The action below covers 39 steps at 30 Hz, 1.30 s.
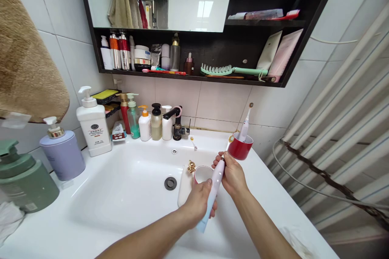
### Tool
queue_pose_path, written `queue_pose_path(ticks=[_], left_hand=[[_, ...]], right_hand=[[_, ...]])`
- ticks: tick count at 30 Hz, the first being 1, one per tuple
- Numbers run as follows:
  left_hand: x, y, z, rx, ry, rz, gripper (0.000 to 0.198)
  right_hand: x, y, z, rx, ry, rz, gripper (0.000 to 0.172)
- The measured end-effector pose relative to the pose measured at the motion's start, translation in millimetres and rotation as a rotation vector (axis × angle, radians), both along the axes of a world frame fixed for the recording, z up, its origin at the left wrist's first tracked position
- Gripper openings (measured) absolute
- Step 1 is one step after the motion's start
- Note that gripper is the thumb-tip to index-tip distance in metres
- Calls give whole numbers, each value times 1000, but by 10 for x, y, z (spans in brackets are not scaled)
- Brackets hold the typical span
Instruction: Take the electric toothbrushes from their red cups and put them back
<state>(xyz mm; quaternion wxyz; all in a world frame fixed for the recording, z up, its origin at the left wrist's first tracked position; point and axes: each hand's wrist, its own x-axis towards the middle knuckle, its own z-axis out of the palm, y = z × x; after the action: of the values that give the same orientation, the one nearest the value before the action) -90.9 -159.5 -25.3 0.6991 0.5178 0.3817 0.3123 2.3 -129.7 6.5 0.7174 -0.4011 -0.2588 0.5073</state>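
Note:
My left hand (199,200) is wrapped round the middle of an electric toothbrush (216,178), whose handle fades from pink to light blue. It is held tilted over the right part of the sink. At its upper end, the fingers of my right hand (232,174) close on the tip and hide most of it; I cannot tell whether a brush head is there. Partly behind my left hand, a cup (203,173) with a red outside and white inside is in the basin, beside a white oblong piece (184,190) with a gold ornament (191,166).
Around the white sink (121,194) stand a black faucet (177,123), several pump bottles (145,125) and a red cup (240,147) holding another electric toothbrush (244,129). A small brush head (193,143) lies near the faucet. Above hangs a dark cabinet (219,48); radiator pipes (340,129) run at right.

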Motion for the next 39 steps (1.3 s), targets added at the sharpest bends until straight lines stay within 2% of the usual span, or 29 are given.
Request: queue_pose_path(ticks=[3, 5, 9, 12, 15, 19, 24, 28, 34, 39], left_hand=[[13, -25, -25, -116, -42, -23, 47], [30, -65, -66, -155, -48, -50, 48], [46, -114, -121, -62, -53, -113, 50], [21, -47, -71, -80, -75, 1, 51], [-24, 61, 18, -168, -107, 170, 48], [-66, 149, 70, -261, -163, 298, 46], [-65, 192, 16, -294, -169, 311, 49], [-63, 216, -27, -264, -180, 297, 52], [-70, 237, -8, -281, -179, 297, 52], [-84, 239, 18, -260, -185, 321, 52]], right_hand=[[41, 25, 10, -22, 23, -10, 11], [138, 64, 22, -30, 63, -68, 11], [386, 131, 30, -53, 106, -196, 12], [425, 146, -3, -64, -84, -117, 12], [314, 233, -64, -107, -406, -45, 17], [122, 588, -164, -257, -688, -56, 14], [3, 1157, -266, -463, -962, -52, 16], [-21, 1434, -294, -546, -1170, -13, 23], [-69, 1470, -260, -473, -1411, -66, 14], [-207, 1415, -313, -337, -1459, -50, 3]])
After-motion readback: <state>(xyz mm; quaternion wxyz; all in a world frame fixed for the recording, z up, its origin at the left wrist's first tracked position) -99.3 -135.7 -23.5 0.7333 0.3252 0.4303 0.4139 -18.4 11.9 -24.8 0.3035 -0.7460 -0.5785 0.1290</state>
